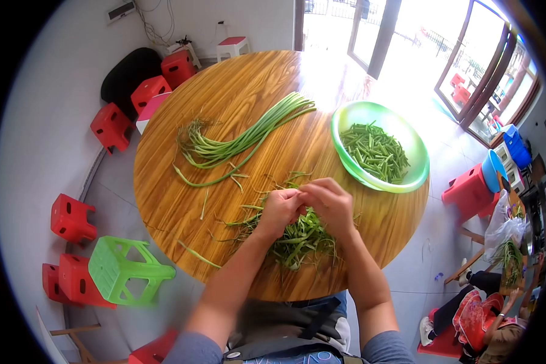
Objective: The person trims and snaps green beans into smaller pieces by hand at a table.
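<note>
My left hand and my right hand meet above the near middle of the round table, fingers closed and pinched together. What they hold between the fingertips is too small to make out. Under them lies a loose pile of green trimmings. Long green stalks lie in a curved bundle farther back, their stringy ends at the left. To the right of the bundle, a green bowl holds many short cut green pieces.
The wooden table fills the middle. Red stools and a green stool stand on the left. At the right are a blue basin on a red stool and a seated person. Glass doors stand behind.
</note>
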Available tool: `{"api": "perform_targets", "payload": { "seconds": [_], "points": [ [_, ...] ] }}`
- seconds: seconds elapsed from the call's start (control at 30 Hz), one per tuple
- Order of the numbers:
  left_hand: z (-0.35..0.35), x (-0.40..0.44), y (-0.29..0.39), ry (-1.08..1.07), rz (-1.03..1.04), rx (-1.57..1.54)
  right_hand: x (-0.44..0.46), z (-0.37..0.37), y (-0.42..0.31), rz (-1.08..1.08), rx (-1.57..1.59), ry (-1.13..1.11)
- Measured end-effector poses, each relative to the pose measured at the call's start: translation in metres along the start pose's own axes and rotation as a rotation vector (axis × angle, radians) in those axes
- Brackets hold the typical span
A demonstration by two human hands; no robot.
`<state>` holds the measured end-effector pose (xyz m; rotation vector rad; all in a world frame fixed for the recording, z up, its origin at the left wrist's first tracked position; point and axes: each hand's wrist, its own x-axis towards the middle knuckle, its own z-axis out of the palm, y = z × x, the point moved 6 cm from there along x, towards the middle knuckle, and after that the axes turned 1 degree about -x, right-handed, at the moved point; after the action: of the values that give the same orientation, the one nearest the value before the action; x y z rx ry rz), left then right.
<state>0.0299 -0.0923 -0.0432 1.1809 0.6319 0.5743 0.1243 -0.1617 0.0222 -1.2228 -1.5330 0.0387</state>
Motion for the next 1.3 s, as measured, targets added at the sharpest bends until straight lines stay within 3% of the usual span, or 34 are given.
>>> {"api": "perform_targets", "payload": {
  "seconds": [0.13,0.23,0.4,0.5,0.6,0.63,0.7,0.73,0.8,0.87,0.93,1.0,1.1,1.2,1.3],
  "points": [
    [0.001,0.000,0.003,0.027,0.058,-0.111,0.002,-0.002,-0.006,-0.021,0.026,0.084],
    [0.002,-0.004,0.015,-0.043,0.113,-0.059,0.003,-0.005,-0.002,-0.107,-0.038,0.061],
    [0.014,-0.009,0.022,-0.195,0.084,-0.052,0.002,-0.013,0.000,-0.043,-0.097,0.072],
    [0.000,-0.004,0.011,-0.114,0.063,-0.323,-0.003,-0.005,0.015,0.248,0.165,-0.047],
    [-0.011,0.001,0.011,-0.085,0.080,-0.555,-0.010,0.003,0.027,0.445,0.195,-0.363],
    [-0.013,0.002,0.009,-0.051,0.043,-0.681,-0.009,0.001,0.026,0.427,0.181,-0.381],
    [-0.010,0.003,0.012,-0.051,0.029,-0.632,-0.007,-0.002,0.022,0.386,0.161,-0.423],
    [-0.009,0.002,0.013,-0.045,0.021,-0.608,-0.010,-0.005,0.037,0.527,0.179,-0.332],
    [-0.008,0.001,0.013,-0.075,0.022,-0.538,-0.004,-0.029,0.046,0.469,0.260,0.149],
    [0.000,-0.003,0.021,-0.107,0.177,-0.256,-0.008,-0.057,0.043,0.556,0.070,0.554],
    [0.010,-0.009,0.024,-0.180,0.047,-0.373,-0.007,-0.069,0.037,0.406,-0.090,0.708],
    [0.015,-0.011,0.024,-0.115,-0.018,-0.281,-0.007,-0.069,0.027,0.417,-0.217,0.657],
    [0.015,-0.008,0.017,-0.117,-0.026,-0.172,-0.004,-0.032,0.039,0.578,0.198,0.139],
    [0.015,-0.006,0.015,-0.137,-0.019,-0.080,-0.007,-0.007,0.037,0.511,0.319,0.010],
    [0.017,-0.007,0.015,-0.126,0.006,-0.062,-0.004,-0.012,0.032,0.354,0.195,0.161]
  ]
}}
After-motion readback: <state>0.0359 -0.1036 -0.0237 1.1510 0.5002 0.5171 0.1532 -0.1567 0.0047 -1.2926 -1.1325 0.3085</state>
